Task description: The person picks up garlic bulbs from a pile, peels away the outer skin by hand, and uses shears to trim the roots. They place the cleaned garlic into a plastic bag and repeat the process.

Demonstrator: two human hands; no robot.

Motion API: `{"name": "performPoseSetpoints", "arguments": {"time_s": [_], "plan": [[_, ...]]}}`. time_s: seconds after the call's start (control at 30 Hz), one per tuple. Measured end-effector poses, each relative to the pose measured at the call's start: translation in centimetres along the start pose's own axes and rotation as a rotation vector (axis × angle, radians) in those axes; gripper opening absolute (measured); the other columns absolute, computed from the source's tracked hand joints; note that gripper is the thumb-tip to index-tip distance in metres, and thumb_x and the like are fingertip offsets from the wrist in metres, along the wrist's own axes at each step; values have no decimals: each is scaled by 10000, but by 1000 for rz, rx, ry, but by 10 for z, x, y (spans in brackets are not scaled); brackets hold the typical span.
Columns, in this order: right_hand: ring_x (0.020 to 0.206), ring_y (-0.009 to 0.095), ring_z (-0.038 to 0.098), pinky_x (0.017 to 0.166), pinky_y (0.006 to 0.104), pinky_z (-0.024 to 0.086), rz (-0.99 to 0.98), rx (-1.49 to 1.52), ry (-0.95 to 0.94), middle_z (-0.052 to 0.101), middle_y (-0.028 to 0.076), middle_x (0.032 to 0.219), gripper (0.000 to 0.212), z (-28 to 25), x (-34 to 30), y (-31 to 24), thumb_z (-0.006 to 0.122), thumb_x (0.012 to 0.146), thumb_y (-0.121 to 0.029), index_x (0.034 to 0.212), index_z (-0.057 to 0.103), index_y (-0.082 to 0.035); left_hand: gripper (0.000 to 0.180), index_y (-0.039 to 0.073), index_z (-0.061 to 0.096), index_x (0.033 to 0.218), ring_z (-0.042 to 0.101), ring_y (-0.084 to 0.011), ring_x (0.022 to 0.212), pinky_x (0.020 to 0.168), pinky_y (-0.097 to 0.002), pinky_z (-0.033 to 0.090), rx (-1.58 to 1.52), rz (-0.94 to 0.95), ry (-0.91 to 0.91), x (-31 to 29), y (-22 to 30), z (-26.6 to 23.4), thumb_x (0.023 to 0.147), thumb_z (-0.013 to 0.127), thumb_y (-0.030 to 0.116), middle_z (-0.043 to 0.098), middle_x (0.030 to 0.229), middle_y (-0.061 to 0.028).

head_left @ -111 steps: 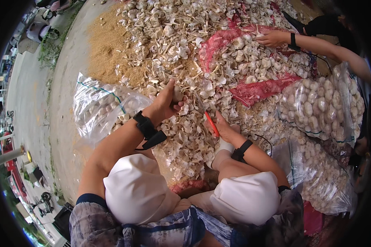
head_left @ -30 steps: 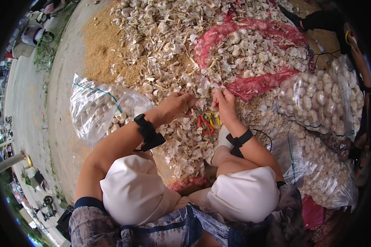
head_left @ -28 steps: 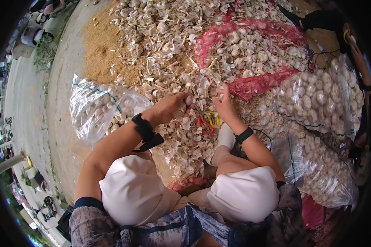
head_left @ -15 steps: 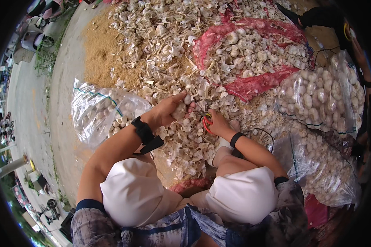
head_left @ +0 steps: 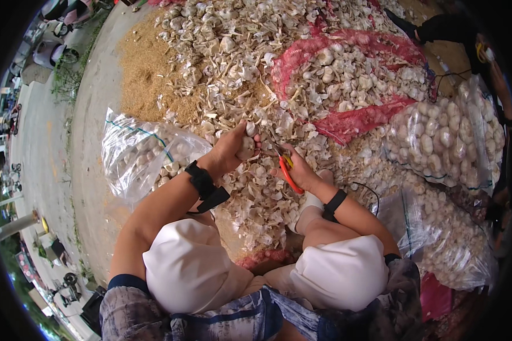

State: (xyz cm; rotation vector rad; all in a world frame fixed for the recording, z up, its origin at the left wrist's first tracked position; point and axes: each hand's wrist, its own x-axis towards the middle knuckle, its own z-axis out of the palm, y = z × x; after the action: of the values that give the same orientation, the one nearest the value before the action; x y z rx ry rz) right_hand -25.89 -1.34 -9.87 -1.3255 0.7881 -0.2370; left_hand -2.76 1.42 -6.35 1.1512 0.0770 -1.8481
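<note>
Between my knees, my left hand [head_left: 228, 150] is closed around garlic bulbs [head_left: 246, 148]; at least two pale ones show by the thumb and fingers. Just to its right, my right hand [head_left: 303, 170] grips a pair of scissors [head_left: 289, 174] with orange-red and yellow handles. Their blades point up and left toward the held garlic, close to my left fingertips. I cannot tell whether the blades touch it. Beneath both hands spreads a heap of dry garlic skins and stem cuttings [head_left: 256, 199].
A clear plastic bag of garlic [head_left: 136, 150] lies left of my left forearm. A red mesh sack [head_left: 293, 59] spills bulbs ahead on the right. More clear bags of garlic [head_left: 432, 136] stand at the right, near another person's arm [head_left: 498, 85]. Tan husks [head_left: 145, 74] cover the ground at far left.
The scissors have turned in my right hand, so more of the handles and blades show. My right hand has shifted slightly down and right. My left hand keeps its hold on the garlic.
</note>
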Motion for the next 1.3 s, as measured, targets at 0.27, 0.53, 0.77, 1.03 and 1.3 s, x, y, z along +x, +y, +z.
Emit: {"name": "performPoseSetpoints", "arguments": {"time_s": [0.27,0.53,0.77,1.03,1.3], "plan": [[719,150,490,686,304,467,-57,-237,160,520,33,784,629,5,7,-14,825,798,-338,1226,484,-28,328,128,518,1021,611,-178,738,705,-358,538,133,-45,-18,-7,-3,10,1065,353,409,608,812,-28],[776,283,633,690,373,499,-38,-266,217,641,147,805,594,6,5,10,801,796,-435,1137,566,-9,354,128,526,972,609,-158,733,692,-333,540,142,-51,-73,-2,-8,-4,1071,325,402,623,832,-27],[844,333,693,740,432,526,59,-843,273,698,184,880,480,-18,-9,71,702,869,-300,1240,543,-40,380,104,522,952,613,-151,778,687,-315,538,173,-61,-127,0,-8,5,1078,298,385,633,897,-50],[786,139,679,687,291,542,-129,239,129,688,50,905,433,-2,19,-36,725,863,-160,1249,581,-28,405,60,586,948,620,-159,743,668,-317,533,341,-58,-77,-4,-13,5,1027,458,436,643,825,-59],[834,82,644,710,232,536,-155,159,85,647,14,932,413,8,19,-35,703,891,-103,1261,560,9,308,3,665,854,569,-102,617,535,-243,445,712,199,136,-5,-17,16,918,709,301,640,719,-39]]}}
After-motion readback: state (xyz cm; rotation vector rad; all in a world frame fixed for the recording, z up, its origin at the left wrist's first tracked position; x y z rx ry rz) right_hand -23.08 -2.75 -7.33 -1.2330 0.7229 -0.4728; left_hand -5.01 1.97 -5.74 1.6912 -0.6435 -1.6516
